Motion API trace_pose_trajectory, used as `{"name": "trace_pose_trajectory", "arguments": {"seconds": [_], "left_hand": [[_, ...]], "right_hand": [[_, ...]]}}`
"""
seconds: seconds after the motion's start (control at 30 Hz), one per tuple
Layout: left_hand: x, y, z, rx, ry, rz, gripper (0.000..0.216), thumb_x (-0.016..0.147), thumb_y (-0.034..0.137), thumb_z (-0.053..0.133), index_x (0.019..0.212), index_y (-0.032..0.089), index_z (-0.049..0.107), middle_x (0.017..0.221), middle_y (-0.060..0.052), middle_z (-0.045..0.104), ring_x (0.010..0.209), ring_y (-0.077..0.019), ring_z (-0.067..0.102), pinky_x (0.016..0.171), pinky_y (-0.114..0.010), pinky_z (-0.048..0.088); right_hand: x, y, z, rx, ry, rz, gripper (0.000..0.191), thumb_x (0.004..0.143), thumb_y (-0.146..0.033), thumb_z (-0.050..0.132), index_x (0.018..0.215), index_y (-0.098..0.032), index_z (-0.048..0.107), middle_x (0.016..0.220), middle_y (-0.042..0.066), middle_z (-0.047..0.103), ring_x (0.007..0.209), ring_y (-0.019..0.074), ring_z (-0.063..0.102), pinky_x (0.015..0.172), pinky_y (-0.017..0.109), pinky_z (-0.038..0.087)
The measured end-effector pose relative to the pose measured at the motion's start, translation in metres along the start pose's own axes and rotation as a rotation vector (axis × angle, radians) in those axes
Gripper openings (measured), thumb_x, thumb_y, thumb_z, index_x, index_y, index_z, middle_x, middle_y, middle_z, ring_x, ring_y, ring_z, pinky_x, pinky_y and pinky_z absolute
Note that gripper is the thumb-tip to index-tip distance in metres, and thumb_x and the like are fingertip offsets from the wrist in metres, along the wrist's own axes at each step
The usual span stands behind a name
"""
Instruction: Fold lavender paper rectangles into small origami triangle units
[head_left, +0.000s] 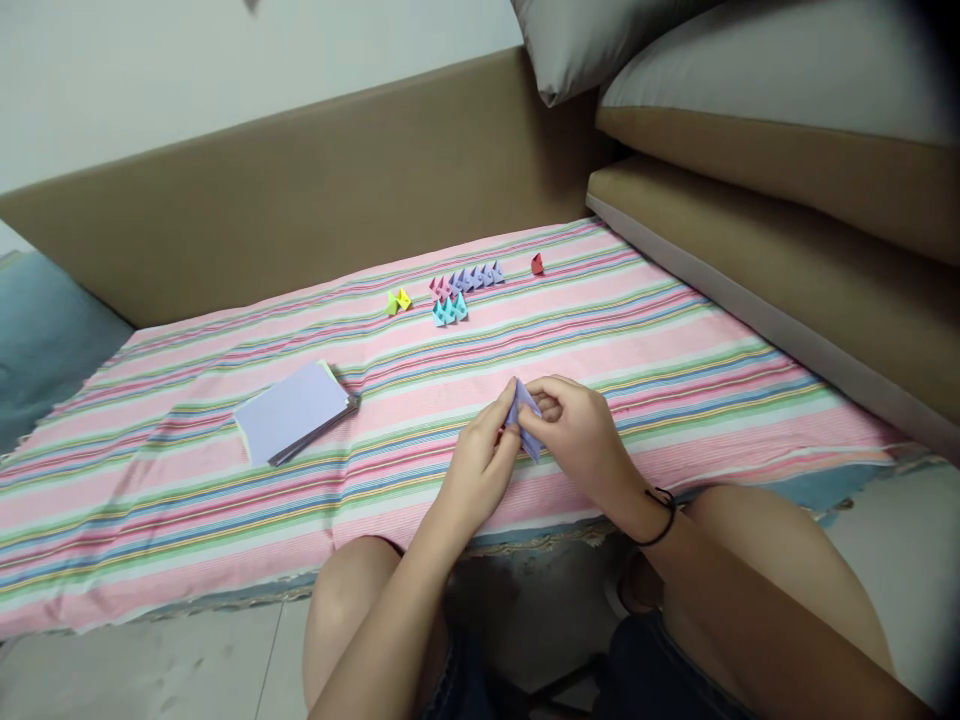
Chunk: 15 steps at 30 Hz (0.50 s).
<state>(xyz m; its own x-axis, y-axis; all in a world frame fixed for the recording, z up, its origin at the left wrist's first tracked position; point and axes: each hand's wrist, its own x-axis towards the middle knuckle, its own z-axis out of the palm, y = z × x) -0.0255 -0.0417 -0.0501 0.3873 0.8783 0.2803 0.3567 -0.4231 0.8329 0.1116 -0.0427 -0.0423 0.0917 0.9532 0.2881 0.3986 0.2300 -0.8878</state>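
Note:
My left hand [480, 465] and my right hand [574, 430] meet over the striped cloth [675, 350], both pinched on a small piece of lilac paper [523, 412] that is partly folded. A black band circles my right wrist. To the left lies a stack of paper sheets [292, 412] with a lilac sheet on top. Farther back stands a cluster of small folded paper pieces: yellow-green ones [398, 300], pink and lilac ones [465, 280], light blue ones [450, 310] and a single red one [537, 264].
The striped cloth covers a low surface against a tan padded back [300, 190]. Tan cushions [787, 250] rise at the right, with grey pillows [675, 50] above. My bare knees [352, 600] are below the cloth's front edge, over a tiled floor.

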Motion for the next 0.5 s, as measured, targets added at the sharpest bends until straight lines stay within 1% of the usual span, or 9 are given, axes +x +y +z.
{"name": "trace_pose_trajectory", "arguments": {"seconds": [0.1, 0.23, 0.3, 0.4, 0.43, 0.5], "left_hand": [[0.0, -0.002, -0.002, 0.001, 0.017, 0.013, 0.047, 0.092, 0.021, 0.04, 0.139, 0.013, 0.041, 0.124, -0.011, 0.06, 0.117, -0.0227, 0.052, 0.097, -0.033, 0.041], [0.001, -0.002, -0.002, -0.007, -0.001, 0.003, 0.049, 0.092, 0.023, 0.042, 0.14, 0.017, 0.04, 0.123, -0.01, 0.06, 0.117, -0.0227, 0.051, 0.099, -0.035, 0.039], [0.001, -0.001, -0.003, -0.072, -0.015, -0.03, 0.049, 0.092, 0.026, 0.043, 0.141, 0.018, 0.04, 0.126, -0.01, 0.059, 0.115, -0.0228, 0.053, 0.099, -0.036, 0.04], [0.002, -0.001, -0.006, -0.305, -0.039, -0.14, 0.048, 0.093, 0.034, 0.042, 0.138, 0.018, 0.043, 0.119, -0.01, 0.062, 0.1, -0.0207, 0.061, 0.09, -0.035, 0.047], [0.003, -0.001, -0.007, -0.383, -0.051, -0.172, 0.047, 0.093, 0.036, 0.043, 0.136, 0.018, 0.046, 0.114, -0.009, 0.065, 0.093, -0.0195, 0.063, 0.086, -0.034, 0.049], [0.005, -0.002, -0.009, -0.471, -0.067, -0.202, 0.043, 0.089, 0.036, 0.051, 0.127, 0.018, 0.056, 0.102, -0.007, 0.068, 0.082, -0.0173, 0.065, 0.08, -0.032, 0.052]], "right_hand": [[0.001, 0.002, -0.001, 0.164, -0.074, 0.071, 0.02, 0.07, -0.015, 0.058, 0.088, -0.016, 0.065, 0.085, 0.006, 0.068, 0.069, 0.0161, 0.064, 0.062, 0.026, 0.053], [0.002, 0.003, -0.004, 0.202, -0.116, 0.102, 0.023, 0.066, -0.011, 0.058, 0.088, -0.015, 0.065, 0.081, 0.005, 0.069, 0.07, 0.0167, 0.065, 0.062, 0.025, 0.054], [0.003, 0.004, -0.008, 0.235, -0.145, 0.114, 0.024, 0.066, -0.011, 0.059, 0.089, -0.015, 0.065, 0.079, 0.004, 0.069, 0.071, 0.0172, 0.066, 0.062, 0.026, 0.054], [0.007, 0.006, -0.016, 0.316, -0.153, 0.148, 0.025, 0.067, -0.017, 0.065, 0.092, -0.015, 0.063, 0.08, 0.005, 0.07, 0.074, 0.0189, 0.068, 0.064, 0.028, 0.056], [0.008, 0.006, -0.019, 0.34, -0.157, 0.165, 0.026, 0.066, -0.019, 0.068, 0.091, -0.015, 0.062, 0.081, 0.006, 0.071, 0.075, 0.0196, 0.068, 0.065, 0.029, 0.057], [0.009, 0.007, -0.023, 0.376, -0.184, 0.195, 0.026, 0.065, -0.021, 0.072, 0.089, -0.016, 0.062, 0.081, 0.006, 0.072, 0.076, 0.0209, 0.069, 0.065, 0.029, 0.057]]}}
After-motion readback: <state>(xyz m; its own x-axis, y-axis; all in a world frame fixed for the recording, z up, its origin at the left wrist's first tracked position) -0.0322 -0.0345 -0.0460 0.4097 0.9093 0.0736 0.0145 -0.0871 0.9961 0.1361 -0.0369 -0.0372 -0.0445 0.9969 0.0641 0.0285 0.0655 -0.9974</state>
